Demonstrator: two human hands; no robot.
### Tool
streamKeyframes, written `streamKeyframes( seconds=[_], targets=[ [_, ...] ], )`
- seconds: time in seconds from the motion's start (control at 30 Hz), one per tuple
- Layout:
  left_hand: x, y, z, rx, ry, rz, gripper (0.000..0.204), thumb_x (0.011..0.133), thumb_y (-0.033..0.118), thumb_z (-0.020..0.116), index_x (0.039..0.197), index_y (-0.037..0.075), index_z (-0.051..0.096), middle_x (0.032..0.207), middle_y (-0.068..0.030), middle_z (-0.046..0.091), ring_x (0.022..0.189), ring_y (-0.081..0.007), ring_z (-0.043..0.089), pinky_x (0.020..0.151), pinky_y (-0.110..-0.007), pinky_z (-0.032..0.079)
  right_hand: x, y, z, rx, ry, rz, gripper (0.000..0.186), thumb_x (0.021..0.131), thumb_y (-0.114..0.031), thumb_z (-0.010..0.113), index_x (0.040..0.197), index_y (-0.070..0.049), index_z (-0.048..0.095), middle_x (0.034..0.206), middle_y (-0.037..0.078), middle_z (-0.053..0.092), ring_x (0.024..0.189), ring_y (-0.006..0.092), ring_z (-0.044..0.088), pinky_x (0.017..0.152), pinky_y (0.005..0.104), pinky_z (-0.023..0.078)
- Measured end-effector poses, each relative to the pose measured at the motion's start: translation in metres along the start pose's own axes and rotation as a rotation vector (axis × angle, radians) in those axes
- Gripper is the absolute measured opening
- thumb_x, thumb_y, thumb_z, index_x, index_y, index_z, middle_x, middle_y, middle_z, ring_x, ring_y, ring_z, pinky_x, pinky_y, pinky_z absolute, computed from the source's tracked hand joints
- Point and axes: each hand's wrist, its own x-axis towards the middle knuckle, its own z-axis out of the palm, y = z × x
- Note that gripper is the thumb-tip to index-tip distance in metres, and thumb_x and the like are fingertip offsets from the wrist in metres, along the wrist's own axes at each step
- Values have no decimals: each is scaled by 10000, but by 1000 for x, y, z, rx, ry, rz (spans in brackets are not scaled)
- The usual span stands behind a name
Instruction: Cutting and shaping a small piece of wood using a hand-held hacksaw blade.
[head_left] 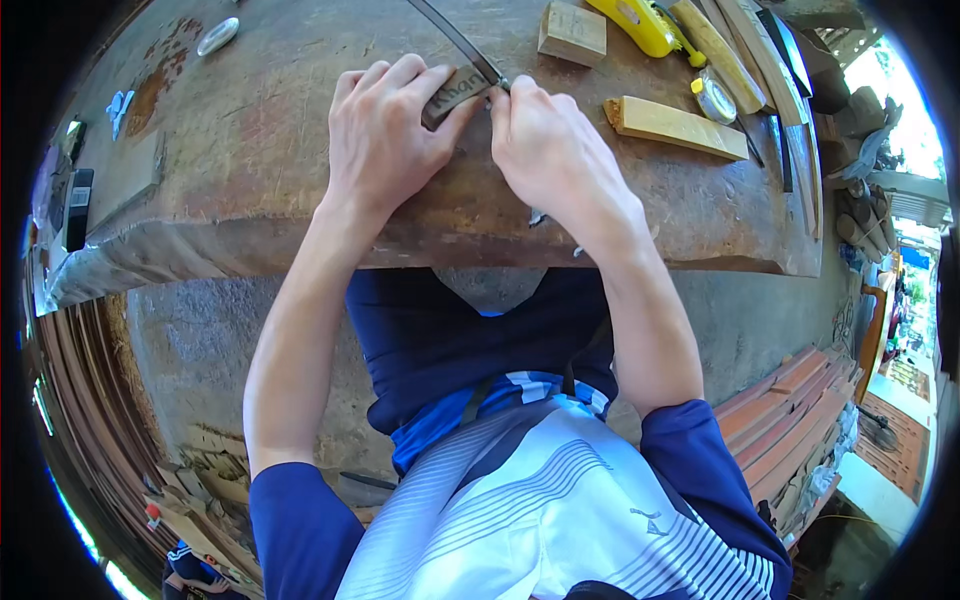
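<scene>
On the table [260,120], the left hand [390,135] grips a block [455,98]; the right hand [560,150] has fingers closed at a dark strip's [455,38] end.

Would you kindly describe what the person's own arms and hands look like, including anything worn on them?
The left hand and right hand are bare, with no gloves, and no watch or bracelet is visible. Both forearms are uncovered, and the short sleeves are dark navy blue, ending around the elbows.
</scene>
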Motion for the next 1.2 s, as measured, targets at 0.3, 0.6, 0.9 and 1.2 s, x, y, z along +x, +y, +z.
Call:
streamKeyframes(
  seconds=[0.3,0.6,0.9,1.2],
  targets=[
    [-2,-1,5,-21,26,-16,387,893,409,798,1064,63,821,968,-45,736,909,-259,681,873,-397,497,-2,-1,-3,-31,6,-21,444,1125,-283,411,1122,83,663,1077,360,722,1054,520,705,955,564,565],
    [-5,-2,6,-19,32,-14,400,889,413,795,1071,59,823,986,-53,743,903,-271,690,875,-411,508,-4,-13,-12,-114,-99,61,455,1128,-300,409,1190,69,668,1157,336,723,1117,500,697,996,545,558],
    [-6,0,6,-26,38,-34,390,918,400,786,1101,57,810,967,-54,729,916,-285,687,884,-411,515,-3,-10,-4,-121,-28,65,401,1120,-299,428,1104,30,656,1108,348,703,1103,522,659,983,592,513],
    [-7,2,8,-29,58,-19,369,892,389,791,1077,71,811,1013,-50,733,921,-291,688,876,-426,551,-8,-11,-8,-179,-35,62,470,1114,-324,415,1198,62,669,1151,355,718,1127,520,685,1021,577,535]
  ],
)
